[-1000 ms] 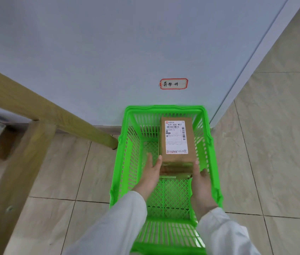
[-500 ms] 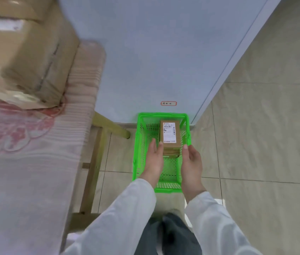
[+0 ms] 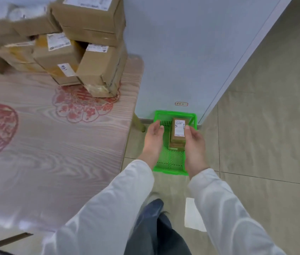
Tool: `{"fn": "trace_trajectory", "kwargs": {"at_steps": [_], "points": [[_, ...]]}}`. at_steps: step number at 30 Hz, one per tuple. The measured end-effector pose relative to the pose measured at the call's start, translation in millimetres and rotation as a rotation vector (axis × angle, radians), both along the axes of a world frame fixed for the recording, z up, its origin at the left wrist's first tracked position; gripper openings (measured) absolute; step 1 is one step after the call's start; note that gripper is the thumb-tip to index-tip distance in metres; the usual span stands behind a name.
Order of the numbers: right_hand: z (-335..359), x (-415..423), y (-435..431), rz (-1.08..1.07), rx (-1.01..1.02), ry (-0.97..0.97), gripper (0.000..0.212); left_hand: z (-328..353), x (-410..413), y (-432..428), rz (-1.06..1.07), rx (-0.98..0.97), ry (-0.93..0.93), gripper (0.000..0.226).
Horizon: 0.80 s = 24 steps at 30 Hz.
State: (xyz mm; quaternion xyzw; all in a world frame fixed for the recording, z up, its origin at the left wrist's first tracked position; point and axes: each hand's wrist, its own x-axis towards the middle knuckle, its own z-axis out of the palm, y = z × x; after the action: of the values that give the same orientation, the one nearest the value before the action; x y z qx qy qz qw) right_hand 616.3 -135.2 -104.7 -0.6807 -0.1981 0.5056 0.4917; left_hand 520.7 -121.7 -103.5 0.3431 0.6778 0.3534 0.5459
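Both my hands are hovering in the lower middle of the frame, above the green plastic lattice basket (image 3: 170, 171) that is sitting on the beige tiled floor (image 3: 265, 144) against the white wall (image 3: 182, 52). My left hand (image 3: 153, 138) is lying open, palm turned inward and fingers relaxed, gripping nothing; it is covering the basket's left wall. My right hand (image 3: 194, 144) is hanging loosely curled and is holding nothing either, with its thumb overlapping the right edge of the parcel in this view.

The small brown cardboard box (image 3: 176, 138) is lying flat inside the basket, in its far right part, long side running away from me. Its white shipping label (image 3: 180, 128) is facing up. It is showing right between my two hands.

Just above the basket, a small red-bordered tag (image 3: 181, 103) is sticking to the wall; its writing is too small to read. The left half of the frame is showing a table under a pinkish wood-grain cloth with red medallions (image 3: 53, 153), and a stack of brown cardboard parcels (image 3: 90, 52) is crowding its upper left corner. A white sheet of paper (image 3: 193, 214) is lying on the floor by my dark trousers (image 3: 156, 227) at the bottom.
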Motion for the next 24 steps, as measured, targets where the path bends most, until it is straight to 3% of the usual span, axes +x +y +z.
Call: {"fn": "trace_trajectory", "kwargs": {"at_steps": [13, 24], "points": [[49.3, -81.8, -22.6, 0.139, 0.073, 0.018, 0.038, 44.9, -82.6, -27.6, 0.073, 0.098, 0.02, 0.04], [62.7, -235.8, -20.9, 0.113, 0.056, 0.029, 0.041, 68.2, -248.8, -35.7, 0.049, 0.126, -0.056, 0.041]]}}
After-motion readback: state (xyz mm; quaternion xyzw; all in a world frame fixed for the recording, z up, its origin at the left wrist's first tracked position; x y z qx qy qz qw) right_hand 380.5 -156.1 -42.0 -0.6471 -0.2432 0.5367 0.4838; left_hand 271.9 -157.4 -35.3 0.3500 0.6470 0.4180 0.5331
